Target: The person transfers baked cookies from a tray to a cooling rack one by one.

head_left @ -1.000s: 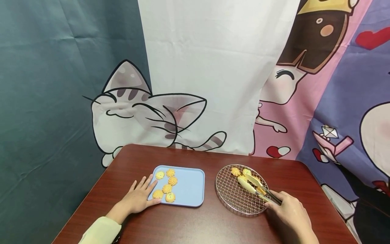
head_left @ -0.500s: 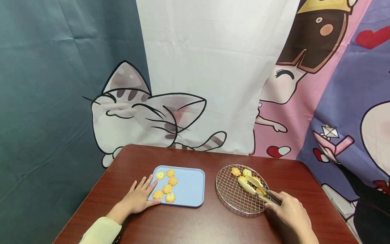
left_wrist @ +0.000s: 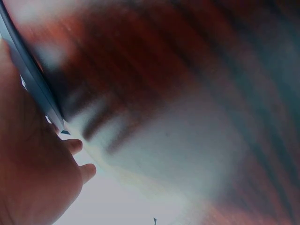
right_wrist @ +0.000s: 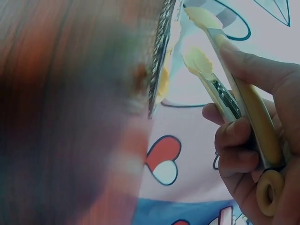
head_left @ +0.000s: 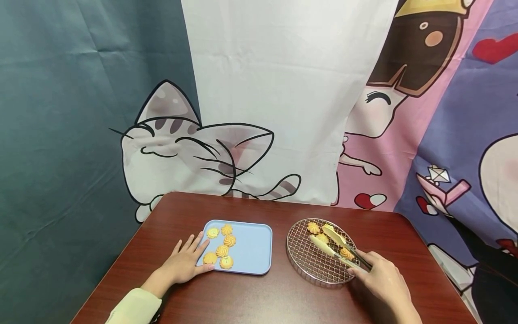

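In the head view my left hand (head_left: 183, 264) lies with fingers spread at the left edge of a light blue tray (head_left: 252, 247). Several yellow piped cookies (head_left: 229, 240) sit on the tray's left half. My right hand (head_left: 383, 275) holds kitchen tongs (head_left: 337, 255) with pale yellow tips over a round wire cooling rack (head_left: 304, 257). More cookies (head_left: 313, 227) are on the rack, one partly hidden under a tong tip. The tongs' arms stand apart; in the right wrist view nothing shows between their tips, and my thumb and fingers wrap the handles (right_wrist: 255, 122).
Tray and rack stand side by side on a dark red-brown wooden table (head_left: 243, 297), with a gap of bare wood between them. Behind the table hangs a cartoon-printed curtain (head_left: 291, 90).
The tongs' tips have spread wider, the left one shifting left above the rack. My right hand has moved slightly left. My left hand and the tray stay put.
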A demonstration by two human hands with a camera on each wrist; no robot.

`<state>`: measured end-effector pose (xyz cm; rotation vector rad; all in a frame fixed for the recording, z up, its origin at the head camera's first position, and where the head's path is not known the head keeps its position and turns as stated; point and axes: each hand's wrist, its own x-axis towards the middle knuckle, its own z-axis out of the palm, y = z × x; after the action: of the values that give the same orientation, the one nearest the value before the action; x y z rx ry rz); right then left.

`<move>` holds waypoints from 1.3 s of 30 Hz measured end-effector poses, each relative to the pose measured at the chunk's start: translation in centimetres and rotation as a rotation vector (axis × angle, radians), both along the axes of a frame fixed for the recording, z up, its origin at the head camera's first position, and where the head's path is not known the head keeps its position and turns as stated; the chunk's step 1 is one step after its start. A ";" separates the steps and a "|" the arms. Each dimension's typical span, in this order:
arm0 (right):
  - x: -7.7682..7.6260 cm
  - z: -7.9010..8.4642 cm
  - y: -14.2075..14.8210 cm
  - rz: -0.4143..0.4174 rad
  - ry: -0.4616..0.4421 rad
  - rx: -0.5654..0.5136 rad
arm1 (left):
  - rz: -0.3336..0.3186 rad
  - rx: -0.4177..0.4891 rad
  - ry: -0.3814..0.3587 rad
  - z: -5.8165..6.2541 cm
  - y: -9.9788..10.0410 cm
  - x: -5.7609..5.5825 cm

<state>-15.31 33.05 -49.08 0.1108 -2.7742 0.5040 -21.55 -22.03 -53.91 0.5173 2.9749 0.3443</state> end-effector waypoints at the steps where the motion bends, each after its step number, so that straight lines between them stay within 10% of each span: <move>1: 0.0 0.1 -0.2 0.005 0.003 -0.002 | 0.001 -0.003 0.000 0.0 0.0 0.0; 39: -2.6 0.1 -10.3 0.185 -0.009 -0.071 | 0.006 0.003 -0.010 -0.1 0.0 -0.1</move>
<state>-17.90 22.77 -49.01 0.3526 -2.7650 0.6490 -21.63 -21.99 -53.96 0.5063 2.9677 0.3512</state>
